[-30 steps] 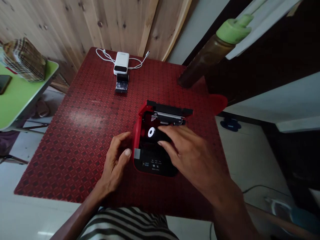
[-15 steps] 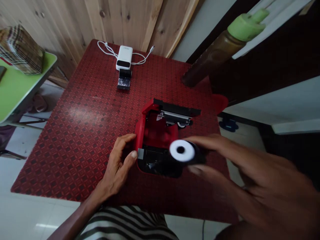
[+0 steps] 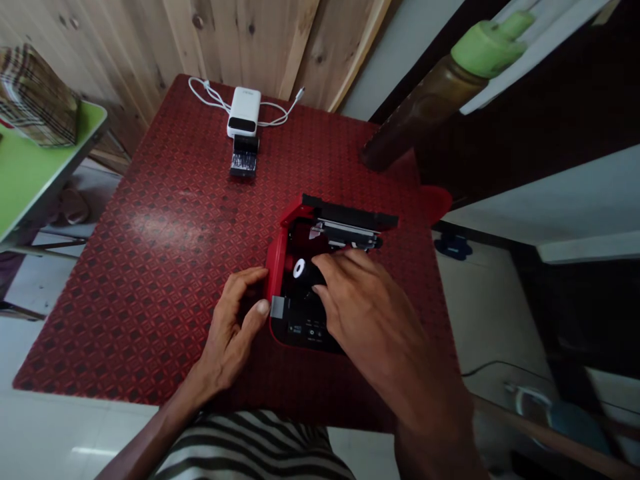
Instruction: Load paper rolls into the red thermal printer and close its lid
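Portable thermal printer sits on a red patterned tabletop, lid open, red-and-black casing, paper bay exposed. Paper roll inside bay, white core end showing, dark outer surface, seating hidden behind fingers. Right hand directly over bay, fingers curled down onto roll; no way to tell firm grasp from light touch. Not clenched into a fist. Left hand at printer's left side, relaxed and partly open, fingers against red side wall, thumb just beside grey tab; no grip around casing visible. Black lid with metal bar standing at far edge of printer, just beyond roll, no hand on it. Well behind printer: white power bank with white USB cable looped around it, small black object with pale speckled face just in front of power bank. Right of printer and farther back: brown bottle with green cap, tilted, out at table corner. Left of printer, past table edge: green table with plaid cloth bag on it. Behind printer, past table: wood plank wall. Striped shirt at near edge, below printer.
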The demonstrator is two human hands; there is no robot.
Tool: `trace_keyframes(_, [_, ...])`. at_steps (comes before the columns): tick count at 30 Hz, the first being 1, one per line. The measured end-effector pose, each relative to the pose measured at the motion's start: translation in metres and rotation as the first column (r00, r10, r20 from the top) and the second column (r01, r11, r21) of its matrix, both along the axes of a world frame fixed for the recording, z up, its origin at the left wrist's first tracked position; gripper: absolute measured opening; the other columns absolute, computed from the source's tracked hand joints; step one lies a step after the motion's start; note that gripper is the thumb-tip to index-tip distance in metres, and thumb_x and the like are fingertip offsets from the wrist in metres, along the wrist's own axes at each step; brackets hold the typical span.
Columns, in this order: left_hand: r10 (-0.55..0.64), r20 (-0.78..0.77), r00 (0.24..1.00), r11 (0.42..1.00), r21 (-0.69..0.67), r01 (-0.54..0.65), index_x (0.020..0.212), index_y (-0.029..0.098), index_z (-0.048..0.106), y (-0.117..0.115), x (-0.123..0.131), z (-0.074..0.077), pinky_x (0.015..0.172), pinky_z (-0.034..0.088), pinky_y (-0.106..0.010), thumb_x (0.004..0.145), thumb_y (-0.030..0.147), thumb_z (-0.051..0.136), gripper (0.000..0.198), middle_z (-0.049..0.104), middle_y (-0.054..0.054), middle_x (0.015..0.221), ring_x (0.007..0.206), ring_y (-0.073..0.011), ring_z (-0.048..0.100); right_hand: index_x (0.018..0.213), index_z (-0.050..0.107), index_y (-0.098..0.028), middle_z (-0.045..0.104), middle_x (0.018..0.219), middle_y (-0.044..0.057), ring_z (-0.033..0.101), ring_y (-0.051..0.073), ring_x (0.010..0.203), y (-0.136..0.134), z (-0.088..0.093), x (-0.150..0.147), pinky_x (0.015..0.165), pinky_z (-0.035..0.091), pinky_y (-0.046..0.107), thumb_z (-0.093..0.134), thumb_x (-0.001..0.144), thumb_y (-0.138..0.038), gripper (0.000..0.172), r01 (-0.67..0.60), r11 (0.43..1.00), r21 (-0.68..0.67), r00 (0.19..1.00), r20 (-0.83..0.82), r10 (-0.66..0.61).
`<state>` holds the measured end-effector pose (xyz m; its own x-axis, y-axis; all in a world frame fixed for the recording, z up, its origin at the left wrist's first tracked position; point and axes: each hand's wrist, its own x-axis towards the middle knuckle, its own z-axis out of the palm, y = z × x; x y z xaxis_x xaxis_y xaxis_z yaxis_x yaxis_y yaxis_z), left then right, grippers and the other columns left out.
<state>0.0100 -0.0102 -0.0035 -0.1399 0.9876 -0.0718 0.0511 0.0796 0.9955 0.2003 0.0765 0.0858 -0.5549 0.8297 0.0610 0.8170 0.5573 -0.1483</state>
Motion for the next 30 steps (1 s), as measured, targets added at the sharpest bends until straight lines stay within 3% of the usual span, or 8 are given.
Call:
trace_keyframes(3, [-0.002,-0.01,1.0,1.0,-0.007,0.002,0.149,0.027,0.073,0.0,0.0,0.0,0.12,0.054,-0.054,0.116,0.061,0.062,0.049,0.072,-0.012,0.151,0.135,-0.0332,0.07,0.107,0.072,-0.024,0.081,0.098,0.01,0.078,0.032,0.094,0.0,0.001,-0.005,0.078,0.06,0.043,0.061,0.095,0.003,0.032,0.032,0.998,0.046,0.998,0.044,-0.034])
trace_keyframes(6, [-0.003,-0.001,1.0,0.999,-0.04,0.003,0.151,0.025,0.071,0.0,0.001,0.001,0.12,0.053,-0.054,0.116,0.06,0.061,0.05,0.072,-0.013,0.151,0.138,-0.0338,0.069,0.105,0.077,-0.022,0.084,0.094,0.009,0.078,0.028,0.087,0.009,0.005,-0.014,0.074,0.057,0.038,0.066,0.096,0.003,0.029,0.03,0.999,-0.023,0.987,0.16,-0.026])
trace_keyframes(9, [0.001,0.0,1.0,0.999,-0.04,-0.001,0.151,0.025,0.071,0.001,0.002,0.001,0.12,0.053,-0.053,0.116,0.059,0.062,0.05,0.073,-0.012,0.151,0.14,-0.034,0.069,0.11,0.081,-0.018,0.087,0.098,0.012,0.081,0.029,0.091,0.016,0.013,-0.023,0.078,0.058,0.038,0.073,0.093,0.003,0.028,0.058,0.995,-0.078,0.969,0.243,-0.037])
trace_keyframes(15, [-0.003,-0.029,1.0,0.999,-0.036,0.002,0.151,0.027,0.071,0.001,0.001,-0.001,0.118,0.053,-0.052,0.117,0.055,0.062,0.045,0.074,-0.01,0.147,0.133,-0.0322,0.07,0.113,0.081,-0.018,0.087,0.1,0.013,0.083,0.032,0.094,0.011,0.01,-0.023,0.079,0.059,0.04,0.071,0.093,0.004,0.031,0.132,0.989,-0.07,0.971,0.208,-0.115])
trace_keyframes(19, [-0.004,-0.042,0.999,0.999,-0.045,0.002,0.153,0.027,0.07,0.002,0.001,-0.001,0.119,0.052,-0.051,0.117,0.054,0.062,0.046,0.075,-0.009,0.145,0.132,-0.0314,0.07,0.119,0.08,-0.017,0.089,0.107,0.014,0.084,0.034,0.102,0.013,-0.002,-0.023,0.088,0.061,0.043,0.068,0.092,0.006,0.037,0.136,0.989,-0.051,0.976,0.176,-0.125])
trace_keyframes(25, [-0.014,-0.026,1.0,0.999,-0.051,0.012,0.151,0.026,0.07,0.002,0.001,0.0,0.117,0.053,-0.051,0.117,0.054,0.062,0.045,0.076,-0.01,0.146,0.129,-0.0312,0.072,0.122,0.082,-0.014,0.089,0.118,0.018,0.083,0.039,0.119,0.026,-0.004,-0.027,0.107,0.061,0.051,0.068,0.099,0.001,0.03,0.122,0.978,-0.172,0.975,0.206,-0.085])
trace_keyframes(30, [-0.011,-0.035,0.999,1.0,-0.026,0.01,0.151,0.027,0.071,0.002,0.0,-0.002,0.117,0.054,-0.051,0.117,0.052,0.062,0.043,0.075,-0.01,0.147,0.132,-0.031,0.071,0.12,0.084,-0.012,0.088,0.12,0.02,0.083,0.039,0.122,0.031,-0.01,-0.027,0.109,0.063,0.052,0.06,0.104,0.0,0.031,0.128,0.965,-0.23,0.975,0.207,-0.08])
